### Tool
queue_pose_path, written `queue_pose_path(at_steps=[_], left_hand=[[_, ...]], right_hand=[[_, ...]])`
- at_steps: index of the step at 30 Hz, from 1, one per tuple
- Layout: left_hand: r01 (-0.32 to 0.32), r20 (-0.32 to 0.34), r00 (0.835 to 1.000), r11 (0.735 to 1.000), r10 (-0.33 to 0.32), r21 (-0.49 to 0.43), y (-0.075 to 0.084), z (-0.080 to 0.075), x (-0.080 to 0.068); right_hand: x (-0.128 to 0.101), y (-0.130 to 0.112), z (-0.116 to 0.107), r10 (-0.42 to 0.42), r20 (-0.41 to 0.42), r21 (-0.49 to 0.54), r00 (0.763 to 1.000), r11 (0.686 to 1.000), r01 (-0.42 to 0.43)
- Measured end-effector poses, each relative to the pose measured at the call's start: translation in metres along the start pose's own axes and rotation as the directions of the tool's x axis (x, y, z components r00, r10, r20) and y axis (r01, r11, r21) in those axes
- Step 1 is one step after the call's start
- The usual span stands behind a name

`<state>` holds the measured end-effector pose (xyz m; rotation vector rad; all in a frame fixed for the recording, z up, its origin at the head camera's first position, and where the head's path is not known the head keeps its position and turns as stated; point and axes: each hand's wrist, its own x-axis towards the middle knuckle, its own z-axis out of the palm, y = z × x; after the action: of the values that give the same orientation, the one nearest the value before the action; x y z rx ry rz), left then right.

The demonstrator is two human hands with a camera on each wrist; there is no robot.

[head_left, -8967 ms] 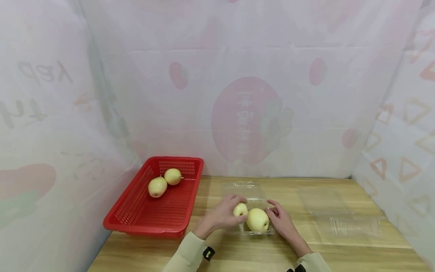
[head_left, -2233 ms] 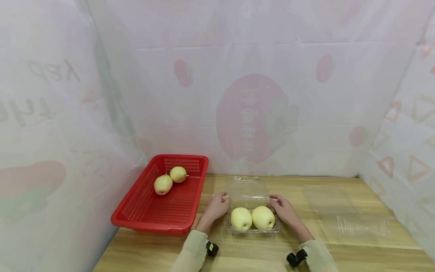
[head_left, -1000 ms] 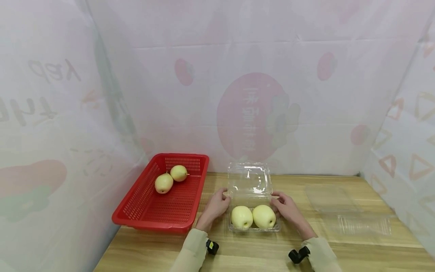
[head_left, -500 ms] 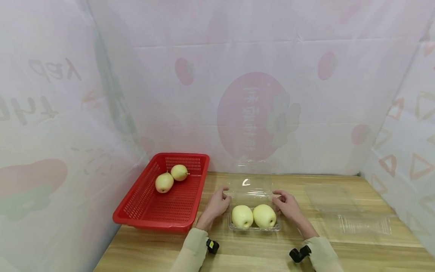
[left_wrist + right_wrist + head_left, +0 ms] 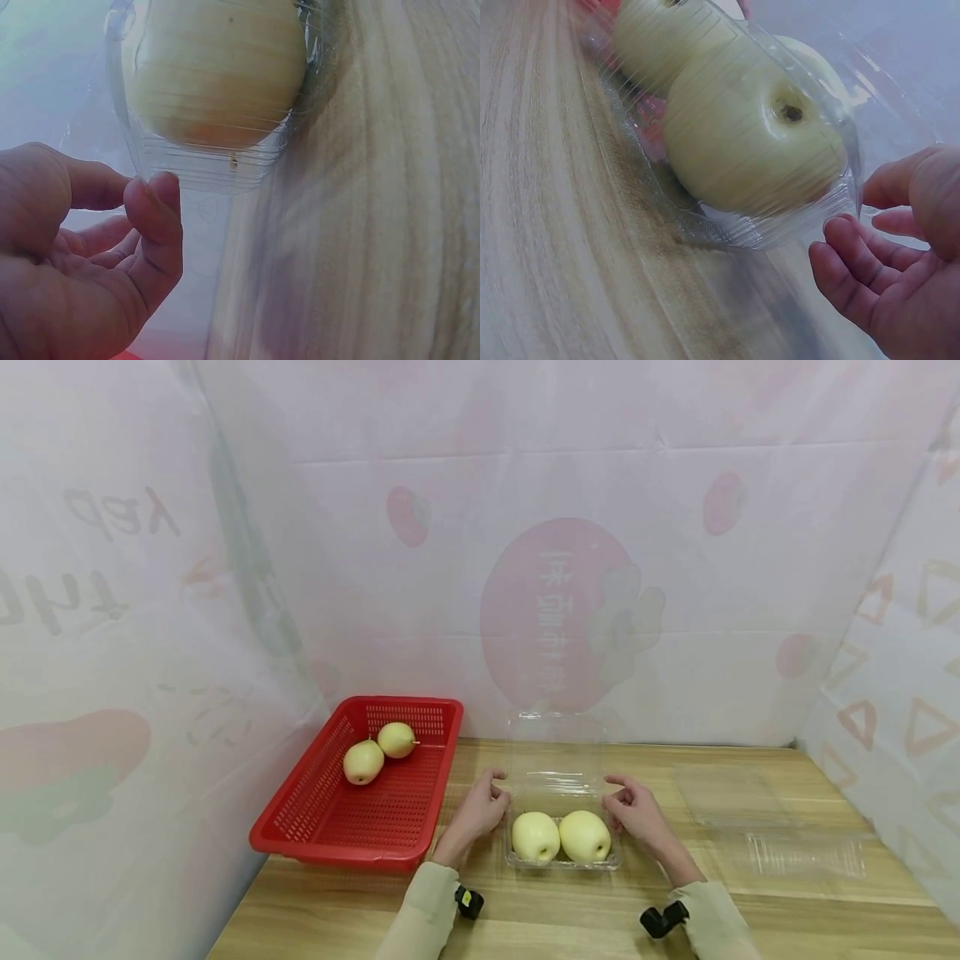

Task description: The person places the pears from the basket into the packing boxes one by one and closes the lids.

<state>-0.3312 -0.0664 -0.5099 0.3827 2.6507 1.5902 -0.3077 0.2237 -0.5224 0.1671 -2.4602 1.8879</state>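
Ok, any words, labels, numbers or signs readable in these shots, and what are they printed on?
Back curtain, red circle: pale characters, mirrored and washed out, not readable.
Left curtain: grey characters showing through reversed, roughly "KEP" near the top; not reliably readable.
Red basket, clear clamshell box, pears: no text visible.

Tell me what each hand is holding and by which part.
Both the left hand and the right hand pinch the clear clamshell's raised lid by its side edges.
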Motion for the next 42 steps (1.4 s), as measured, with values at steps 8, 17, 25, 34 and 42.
queue_pose_path(at_steps=[8, 17, 25, 34, 42], left_hand=[[0.001, 0.012, 1.0, 1.0, -0.001, -0.02, 0.0007, -0.0013, 0.0001], [0.0, 0.014, 1.0, 1.0, 0.0, -0.021, -0.0002, -0.0034, -0.0031], [0.004, 0.009, 1.0, 1.0, -0.004, -0.02, 0.0013, -0.0025, -0.0035], [0.006, 0.014, 1.0, 1.0, -0.006, -0.02, 0.0, -0.0027, -0.0031], [0.0, 0.016, 1.0, 0.998, 0.001, -0.068, -0.0009, -0.002, -0.0041]], right_hand=[[-0.0003, -0.0018, -0.0009, 0.011, 0.005, 0.0, 1.0, 1.0, -0.011], [-0.0013, -0.0039, -0.0014, 0.03, 0.023, -0.008, 0.999, 1.0, -0.03], [-0.0007, -0.0037, -0.002, 0.048, 0.021, -0.008, 0.999, 0.999, -0.048], [-0.0024, -0.0041, -0.0036, 0.031, 0.009, -0.003, 0.999, 1.0, -0.031], [-0.0025, -0.0033, -0.0054, 0.067, -0.004, 0.022, 0.998, 0.998, -0.067]])
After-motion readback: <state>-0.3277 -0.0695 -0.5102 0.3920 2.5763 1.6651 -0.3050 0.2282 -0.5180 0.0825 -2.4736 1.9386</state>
